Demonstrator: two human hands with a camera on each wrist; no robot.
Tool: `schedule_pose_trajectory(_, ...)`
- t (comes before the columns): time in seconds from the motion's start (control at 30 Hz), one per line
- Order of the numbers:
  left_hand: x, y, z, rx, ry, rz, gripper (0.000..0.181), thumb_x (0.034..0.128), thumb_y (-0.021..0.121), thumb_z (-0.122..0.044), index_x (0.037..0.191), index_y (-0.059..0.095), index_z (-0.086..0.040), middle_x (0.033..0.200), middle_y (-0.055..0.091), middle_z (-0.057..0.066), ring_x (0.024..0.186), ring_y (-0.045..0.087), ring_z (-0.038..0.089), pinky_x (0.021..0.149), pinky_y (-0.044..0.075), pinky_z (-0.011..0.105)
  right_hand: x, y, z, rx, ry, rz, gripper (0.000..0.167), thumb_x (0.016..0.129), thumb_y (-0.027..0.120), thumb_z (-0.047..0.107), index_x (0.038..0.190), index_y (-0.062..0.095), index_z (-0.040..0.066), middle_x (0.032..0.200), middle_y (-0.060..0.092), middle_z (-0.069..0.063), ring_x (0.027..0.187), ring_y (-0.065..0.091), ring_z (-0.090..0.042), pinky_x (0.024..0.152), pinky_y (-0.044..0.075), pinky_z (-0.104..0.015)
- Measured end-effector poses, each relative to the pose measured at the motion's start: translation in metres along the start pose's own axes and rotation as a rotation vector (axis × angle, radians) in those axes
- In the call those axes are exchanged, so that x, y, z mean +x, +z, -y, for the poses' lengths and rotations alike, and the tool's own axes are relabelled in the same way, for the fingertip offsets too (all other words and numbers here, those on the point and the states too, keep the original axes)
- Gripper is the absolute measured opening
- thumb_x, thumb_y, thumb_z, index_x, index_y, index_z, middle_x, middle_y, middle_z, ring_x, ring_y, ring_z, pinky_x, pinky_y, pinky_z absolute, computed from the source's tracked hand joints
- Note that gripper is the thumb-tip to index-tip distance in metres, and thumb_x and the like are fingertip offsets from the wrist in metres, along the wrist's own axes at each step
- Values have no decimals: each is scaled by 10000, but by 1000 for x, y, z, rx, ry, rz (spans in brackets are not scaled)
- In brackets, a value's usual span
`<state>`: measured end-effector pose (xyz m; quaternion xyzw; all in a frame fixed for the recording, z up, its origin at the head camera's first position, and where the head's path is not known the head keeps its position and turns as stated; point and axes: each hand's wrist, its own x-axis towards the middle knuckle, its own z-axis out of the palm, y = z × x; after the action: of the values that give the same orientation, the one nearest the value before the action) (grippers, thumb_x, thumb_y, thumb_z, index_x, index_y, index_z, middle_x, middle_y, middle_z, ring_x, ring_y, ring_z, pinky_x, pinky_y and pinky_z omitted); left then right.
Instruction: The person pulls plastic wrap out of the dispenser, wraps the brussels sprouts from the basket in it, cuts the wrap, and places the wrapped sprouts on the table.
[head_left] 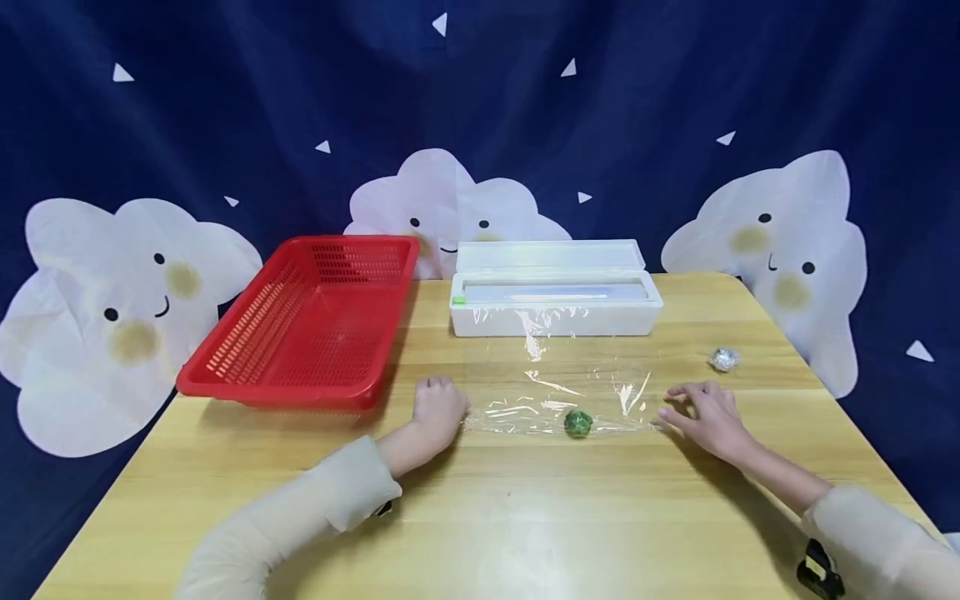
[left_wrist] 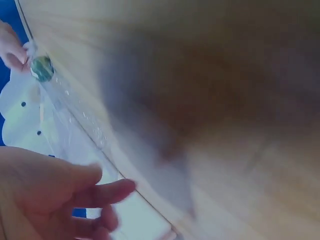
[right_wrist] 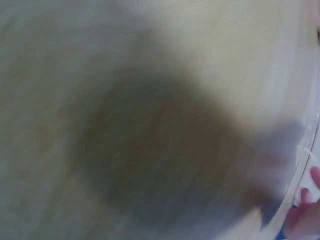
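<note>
Clear plastic wrap (head_left: 555,383) stretches over the table from a white wrap dispenser box (head_left: 555,319) toward me. On its near edge lies a small round green thing (head_left: 577,423) with a shiny surface, also visible in the left wrist view (green ball (left_wrist: 42,68)). My left hand (head_left: 439,408) is beside the wrap's near left corner; in the left wrist view its thumb and loosely bent fingers (left_wrist: 107,195) stand apart. At the near right corner is my right hand (head_left: 708,419), thumb and forefinger apart. The right wrist view is mostly blurred, with fingertips at its edge.
A red perforated plastic basket (head_left: 285,392) stands at the back left. A small shiny crumpled ball (head_left: 723,359) lies beyond my right hand. The dispenser's lid (head_left: 551,254) is raised, and a green slider (head_left: 459,300) sits at its left end. A dark blue curtain (head_left: 600,108) hangs behind the table.
</note>
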<state>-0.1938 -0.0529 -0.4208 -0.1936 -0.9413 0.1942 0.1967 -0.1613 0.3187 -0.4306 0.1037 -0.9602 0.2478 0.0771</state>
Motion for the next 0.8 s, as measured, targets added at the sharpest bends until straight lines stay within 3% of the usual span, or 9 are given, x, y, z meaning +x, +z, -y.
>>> schedule_pose_trajectory(0.07,-4,-2,-3,-52,51,-133,193,713,694,-181,546,600,-165,570,510,-16,559,493,123,490,392,231,-2,0,9,-53,-49,-22,446,766,716,240,1096,570,-22,1010,529,-250,858,397,-327,684,264,-392)
schedule_pose_trajectory(0.17,-1,-14,-14,-213,218,-196,118,658,660,-53,624,648,-166,613,557,-28,598,521,118,545,444,225,-1,2,26,-118,-173,-12,523,720,746,233,1144,555,-6,998,534,-215,862,441,-333,681,329,-412)
schedule_pose_trajectory(0.3,10,-34,-37,-409,408,-68,147,823,615,-153,946,695,-162,851,634,5,803,569,145,716,484,263,3,10,53,-140,-336,59,583,696,756,224,1189,543,-2,1005,564,-139,917,494,-304,744,409,-465)
schedule_pose_trajectory(0.37,15,-38,-50,-399,464,-34,234,896,551,-228,1104,647,-180,965,633,20,909,564,162,778,485,282,6,17,63,-157,-400,76,600,694,760,231,1209,544,13,1019,565,-106,943,498,-279,774,420,-465)
schedule_pose_trajectory(0.47,19,-37,-66,-340,498,-15,313,934,483,-294,1225,574,-221,1058,612,16,953,538,163,798,475,291,11,27,74,-181,-486,54,574,689,768,222,1192,571,26,1008,573,-84,930,510,-251,781,434,-450)
schedule_pose_trajectory(0.57,20,-33,-74,-302,507,-20,343,926,491,-338,1251,555,-249,1069,604,3,927,536,155,778,472,281,15,35,77,-202,-526,1,513,668,783,207,1113,605,24,977,593,-72,877,527,-227,746,459,-422)
schedule_pose_trajectory(0.8,22,-31,-75,-356,473,34,379,903,532,-341,1260,555,-215,1068,607,11,935,520,165,712,449,249,21,46,76,-188,-529,-5,366,661,787,200,953,619,56,930,623,-43,851,548,-208,744,478,-407)
